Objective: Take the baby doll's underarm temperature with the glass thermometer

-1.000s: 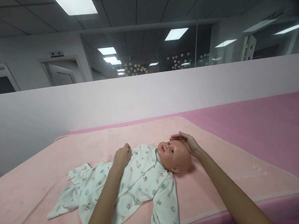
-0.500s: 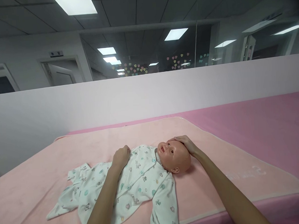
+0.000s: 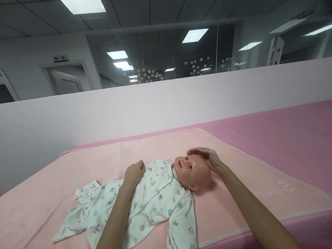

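A baby doll [image 3: 195, 172] lies on its back, its bald head to the right. It wears a white romper [image 3: 154, 199] printed with small animals and shapes. My right hand [image 3: 208, 155] arches over the top of the doll's head, fingers stretched out along the far side of the forehead; whether the palm touches it I cannot tell. At the far side of the doll's torso, my left hand [image 3: 134, 173] is closed with curled fingers. What those fingers hold, if anything, is hidden. The near sleeve [image 3: 182, 227] stretches toward me, and the legs of the romper lie flat at the left.
A peach blanket [image 3: 231, 210] lies under the doll, over a pink sheet [image 3: 289, 140]. Behind the bed stands a low white wall [image 3: 165, 102]. Beyond it are a glass window with heart stickers [image 3: 149, 75] and a door [image 3: 67, 83].
My right hand has lifted slightly off the doll's head, its fingers straighter. My left hand and the doll have hardly moved. The view has tilted very slightly.
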Available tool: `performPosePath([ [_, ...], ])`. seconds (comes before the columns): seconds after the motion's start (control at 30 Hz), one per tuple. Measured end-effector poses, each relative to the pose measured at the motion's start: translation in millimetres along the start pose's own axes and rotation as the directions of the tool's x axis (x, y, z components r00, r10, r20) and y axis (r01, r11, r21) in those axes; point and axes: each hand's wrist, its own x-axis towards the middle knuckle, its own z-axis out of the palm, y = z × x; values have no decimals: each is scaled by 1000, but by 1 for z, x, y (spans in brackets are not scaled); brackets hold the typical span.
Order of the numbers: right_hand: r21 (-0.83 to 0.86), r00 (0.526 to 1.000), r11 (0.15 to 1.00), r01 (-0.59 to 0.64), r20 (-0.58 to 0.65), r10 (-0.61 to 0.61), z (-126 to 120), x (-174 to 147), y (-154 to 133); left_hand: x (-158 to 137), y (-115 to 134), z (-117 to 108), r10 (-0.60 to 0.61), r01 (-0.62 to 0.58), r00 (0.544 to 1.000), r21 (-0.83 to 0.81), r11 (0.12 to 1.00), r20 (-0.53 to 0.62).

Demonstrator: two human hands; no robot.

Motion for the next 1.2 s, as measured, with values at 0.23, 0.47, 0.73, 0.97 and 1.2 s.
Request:
performPosePath([
  [0.23, 289, 950, 926, 244, -261, -169, -23, 6, -1, 0, -2, 1, 15, -15, 1000, 4, 1000, 5],
  [0.47, -262, 998, 963, 61, 43, -51, 4, 1, 2, -1, 0, 0, 1, -1, 1000, -3, 1000, 14],
  [0.73, -296, 998, 954, 49, 56, -34, 9, -3, -3, -1, 1, 0, -44, 44, 999, 2, 999, 14],
  [0.97, 213, 991, 975, 59, -132, -31, -12, 3, -1, -3, 3, -3, -36, 36, 999, 26, 999, 25],
  [1.2, 249, 954, 948, 200, -272, -130, -23, 6, 0, -3, 2, -2, -39, 37, 999, 40, 998, 34],
])
